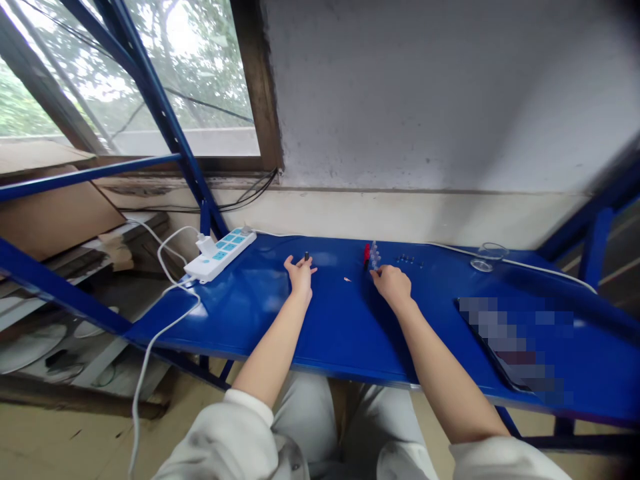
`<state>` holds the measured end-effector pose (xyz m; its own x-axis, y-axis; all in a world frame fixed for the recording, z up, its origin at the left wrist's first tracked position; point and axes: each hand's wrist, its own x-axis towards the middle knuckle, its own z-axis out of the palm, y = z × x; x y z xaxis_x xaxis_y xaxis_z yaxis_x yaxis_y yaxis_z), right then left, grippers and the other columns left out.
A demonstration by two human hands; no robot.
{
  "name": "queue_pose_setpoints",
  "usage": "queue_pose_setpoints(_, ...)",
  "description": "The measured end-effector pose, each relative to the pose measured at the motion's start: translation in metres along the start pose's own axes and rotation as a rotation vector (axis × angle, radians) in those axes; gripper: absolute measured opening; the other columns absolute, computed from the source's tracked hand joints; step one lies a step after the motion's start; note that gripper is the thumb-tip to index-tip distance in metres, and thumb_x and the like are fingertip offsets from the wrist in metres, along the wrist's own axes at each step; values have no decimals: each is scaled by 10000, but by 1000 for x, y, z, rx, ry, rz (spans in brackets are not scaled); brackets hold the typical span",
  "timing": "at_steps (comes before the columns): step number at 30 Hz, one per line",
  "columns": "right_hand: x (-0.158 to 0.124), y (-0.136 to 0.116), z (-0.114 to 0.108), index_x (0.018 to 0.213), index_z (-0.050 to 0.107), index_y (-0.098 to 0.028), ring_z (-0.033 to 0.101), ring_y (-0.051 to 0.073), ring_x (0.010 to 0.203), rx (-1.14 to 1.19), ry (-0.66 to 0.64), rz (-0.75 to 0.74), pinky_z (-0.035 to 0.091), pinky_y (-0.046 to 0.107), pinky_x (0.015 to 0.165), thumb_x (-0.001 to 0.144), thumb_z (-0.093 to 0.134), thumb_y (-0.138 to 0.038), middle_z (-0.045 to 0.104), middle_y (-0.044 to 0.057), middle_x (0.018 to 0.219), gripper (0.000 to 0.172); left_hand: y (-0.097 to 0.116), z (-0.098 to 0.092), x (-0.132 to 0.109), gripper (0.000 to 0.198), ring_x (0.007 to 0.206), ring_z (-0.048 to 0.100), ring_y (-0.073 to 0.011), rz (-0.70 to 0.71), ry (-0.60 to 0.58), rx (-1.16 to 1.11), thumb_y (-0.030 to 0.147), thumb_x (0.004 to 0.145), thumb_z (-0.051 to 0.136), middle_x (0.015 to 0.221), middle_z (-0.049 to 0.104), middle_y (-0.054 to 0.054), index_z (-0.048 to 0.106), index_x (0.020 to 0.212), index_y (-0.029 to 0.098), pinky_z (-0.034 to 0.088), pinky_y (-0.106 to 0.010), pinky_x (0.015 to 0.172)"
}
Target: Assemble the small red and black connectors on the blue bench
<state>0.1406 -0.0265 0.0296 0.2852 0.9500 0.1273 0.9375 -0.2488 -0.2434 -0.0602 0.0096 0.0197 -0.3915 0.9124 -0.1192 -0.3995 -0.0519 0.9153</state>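
Observation:
My left hand (pixel 301 275) is over the middle of the blue table, some fingers spread, with a small black cylinder (pixel 307 255) held upright at its fingertips. To the right, my right hand (pixel 394 284) has its thumb and fingers pinched together at the near end of a row of small clear plastic pieces (pixel 375 253). What exactly the pinch holds is hidden by the fingers. Beside that row, on its left, are small red pieces (pixel 367 253) with a black one at their near end. Between the hands lies a tiny pale pointed piece (pixel 347 279).
Small dark parts (pixel 409 260) are scattered right of the clear row. A white power strip (pixel 220 257) with cables occupies the table's left end. Farther right are a clear round object (pixel 481 265) and a flat dark-edged item (pixel 510 347), partly blurred. Blue frame posts (pixel 165 120) rise at left.

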Motion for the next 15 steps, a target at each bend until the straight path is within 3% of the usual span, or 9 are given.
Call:
queue_pose_setpoints(4, -5, -8, -1, 778, 650, -174, 617, 212, 736, 41, 33, -49, 401, 269, 606, 832, 400, -402, 649, 127, 782, 343, 1, 0, -2, 548, 787, 620, -118, 26, -5, -19, 51, 661, 653, 930, 602, -64, 359, 1107, 177, 521, -237, 661)
queue_pose_setpoints(6, -8, -12, -1, 735, 640, -184, 611, 199, 700, 66, 51, -94, 380, 253, 576, 838, 380, -411, 646, 109, 739, 360, 2, 0, -4, 426, 769, 630, -129, 26, -30, -21, 67, 659, 661, 901, 604, -69, 440, 1014, 145, 512, -241, 659)
queue_pose_setpoints(10, -14, -19, -1, 669, 598, -196, 591, 171, 636, 184, 93, -243, 338, 228, 537, 851, 348, -421, 625, 68, 656, 382, 5, 1, -8, 137, 784, 640, -143, -45, -164, -98, 110, 731, 599, 845, 620, -77, 518, 841, 106, 493, -238, 685)
queue_pose_setpoints(15, -19, -27, 0, 788, 556, -195, 578, 147, 627, 439, 119, -389, 344, 212, 551, 873, 298, -429, 622, 43, 697, 358, 8, 4, -15, 71, 810, 630, -120, -129, -385, -158, 117, 778, 533, 955, 642, -90, 535, 849, 120, 476, -212, 682)
